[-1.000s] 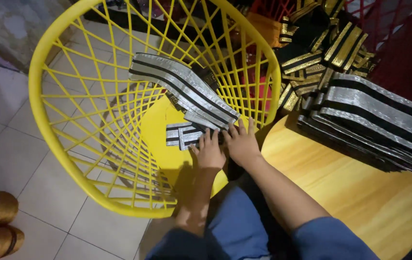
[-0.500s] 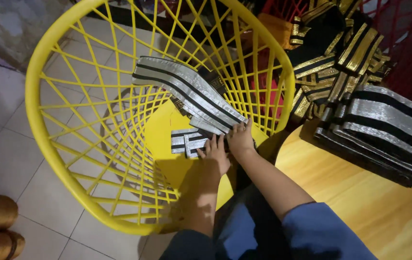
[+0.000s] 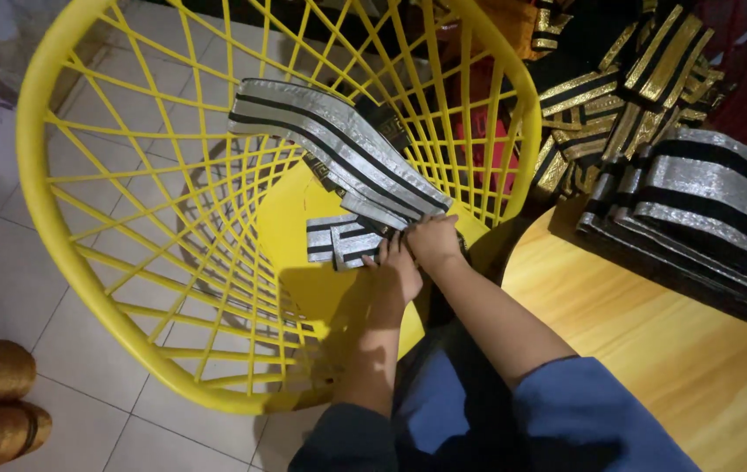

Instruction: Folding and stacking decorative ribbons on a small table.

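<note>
Since half a second ago my right hand (image 3: 433, 241) has curled: its fingers, which lay flat on the end of the long silver-and-black braided strips (image 3: 338, 147), now close over that near end, while my left hand (image 3: 398, 273) has stayed almost where it was, fingers pressed on the short folded silver-and-black pieces (image 3: 338, 243) at the bottom of the yellow basket (image 3: 59, 227). The view has also tipped a little, so the basket's rim sits lower and wider. The long strips lean from the basket floor up toward 10 o'clock against the lattice wall, their lower end at the centre under my right hand. I judge them light and soft but with some body, since they hold a gentle curve without sagging through the gaps; the metallic weave looks slick, and being several layers stacked they could slide apart, so I would pinch the whole bundle across its width at the near end, thumb under and fingers over. The short pieces lie just at 9 o'clock of my left hand, flat and easy to pin. My right hand's grasp looks closed on the strips' end, though the thumb is hidden; my left hand rests loosely bent, holding nothing that I can make out. At 2 o'clock, outside the basket, gold-and-black trims (image 3: 618, 96) are heaped, and at 3 o'clock a stack of silver strips (image 3: 705, 210) lies on the wooden table (image 3: 679, 350).
</note>
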